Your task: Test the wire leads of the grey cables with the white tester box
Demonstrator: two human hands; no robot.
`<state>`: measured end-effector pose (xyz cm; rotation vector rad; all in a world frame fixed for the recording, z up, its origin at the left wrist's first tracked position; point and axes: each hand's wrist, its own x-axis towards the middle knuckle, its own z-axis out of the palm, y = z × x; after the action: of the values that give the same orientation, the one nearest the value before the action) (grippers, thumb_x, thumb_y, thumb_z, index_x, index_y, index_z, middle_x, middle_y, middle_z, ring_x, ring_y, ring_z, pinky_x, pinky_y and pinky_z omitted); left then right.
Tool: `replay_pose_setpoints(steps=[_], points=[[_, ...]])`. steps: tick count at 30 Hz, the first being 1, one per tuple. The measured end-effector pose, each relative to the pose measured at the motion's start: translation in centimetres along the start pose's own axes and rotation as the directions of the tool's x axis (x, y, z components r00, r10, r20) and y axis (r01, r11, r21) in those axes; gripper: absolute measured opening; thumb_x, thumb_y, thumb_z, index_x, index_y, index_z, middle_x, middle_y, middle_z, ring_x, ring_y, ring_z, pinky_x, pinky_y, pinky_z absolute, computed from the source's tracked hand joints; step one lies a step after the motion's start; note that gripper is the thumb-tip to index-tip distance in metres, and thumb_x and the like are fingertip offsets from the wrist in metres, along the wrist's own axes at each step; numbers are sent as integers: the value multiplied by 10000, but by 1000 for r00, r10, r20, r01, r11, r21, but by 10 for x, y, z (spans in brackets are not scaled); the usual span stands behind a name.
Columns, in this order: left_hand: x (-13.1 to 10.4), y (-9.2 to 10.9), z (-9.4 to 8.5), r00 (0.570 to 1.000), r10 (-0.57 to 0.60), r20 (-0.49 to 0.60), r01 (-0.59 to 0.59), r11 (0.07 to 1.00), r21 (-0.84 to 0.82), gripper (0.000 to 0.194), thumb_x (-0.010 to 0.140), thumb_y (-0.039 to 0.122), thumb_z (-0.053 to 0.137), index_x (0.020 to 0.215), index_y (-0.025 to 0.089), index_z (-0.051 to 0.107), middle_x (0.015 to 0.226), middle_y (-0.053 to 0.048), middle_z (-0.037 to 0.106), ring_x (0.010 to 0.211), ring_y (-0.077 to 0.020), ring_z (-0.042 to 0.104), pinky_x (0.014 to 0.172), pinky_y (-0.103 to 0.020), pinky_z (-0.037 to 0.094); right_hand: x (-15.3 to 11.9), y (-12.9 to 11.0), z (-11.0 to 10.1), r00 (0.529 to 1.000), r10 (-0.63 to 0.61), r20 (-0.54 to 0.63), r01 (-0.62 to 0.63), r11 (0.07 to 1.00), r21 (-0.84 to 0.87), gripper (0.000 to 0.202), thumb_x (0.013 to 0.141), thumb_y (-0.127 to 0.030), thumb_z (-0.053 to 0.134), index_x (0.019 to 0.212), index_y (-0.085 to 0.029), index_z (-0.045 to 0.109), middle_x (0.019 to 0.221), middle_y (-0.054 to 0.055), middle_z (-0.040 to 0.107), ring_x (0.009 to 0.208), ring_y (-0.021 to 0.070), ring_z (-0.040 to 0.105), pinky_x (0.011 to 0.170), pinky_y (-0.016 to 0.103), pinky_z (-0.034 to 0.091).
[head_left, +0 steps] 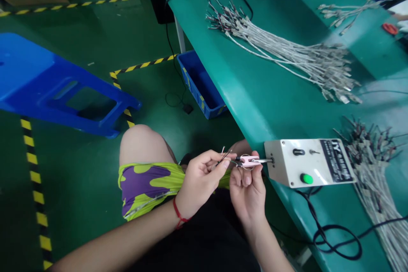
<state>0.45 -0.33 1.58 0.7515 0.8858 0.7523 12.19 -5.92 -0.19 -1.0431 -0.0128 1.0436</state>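
Note:
My left hand (200, 178), with a red string on its wrist, pinches thin dark wires (225, 156) between thumb and fingers. Just to its right, my right hand (250, 182) has its thumb and fingers closed on a small pink clip (249, 161) with black tips. The clip sits on a metal rod (266, 160) that sticks out of a white machine box (293, 163). On that box are a green button (306, 178), a black switch and a dark label. The wires run up to the clip's tips, where the exact contact is too small to tell.
Bundles of grey cables (283, 51) lie on the green table (255, 93), another (376, 182) beyond the box. A black cord (338, 246) loops near the front edge. Below are a blue bin (207, 108) and a blue stool (73, 89). Another person's hand shows at the far right.

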Motion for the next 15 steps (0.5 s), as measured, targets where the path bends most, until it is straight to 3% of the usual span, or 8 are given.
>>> replay_pose_setpoints(steps=[6,11,13,15], points=[[-1,-2,-1,1000,0,-8,0,999,-38,213,1013,314,738,885,152,689,1207,-141,815,410,4,424,373,-179,273,0,1,-2,1000,0,10,0,1000,-14,266,907,-526,816,1077,-323,786,579,-107,278,546,125,97,491,255,231],[-2,-1,2,1000,11,-17,-11,1000,-8,183,963,325,788,898,157,757,1164,-145,834,419,-25,444,370,-200,295,0,2,-3,1000,-5,20,5,1000,-27,278,913,-546,804,1097,-338,781,556,-106,276,540,131,122,495,261,245],[-2,-2,2,999,15,-35,-15,1000,25,167,956,330,793,917,169,782,1143,-141,841,464,-62,525,388,-211,351,0,3,-3,1000,-8,20,9,1000,-30,286,909,-552,806,1102,-342,780,549,-107,274,538,132,125,496,260,250],[-1,-5,1,998,38,-46,-36,998,55,145,962,319,787,921,179,789,1139,-137,843,621,-129,675,491,-230,486,1,3,-4,1000,-11,19,12,999,-31,296,903,-558,810,1111,-349,779,545,-108,271,537,131,127,501,257,259]])
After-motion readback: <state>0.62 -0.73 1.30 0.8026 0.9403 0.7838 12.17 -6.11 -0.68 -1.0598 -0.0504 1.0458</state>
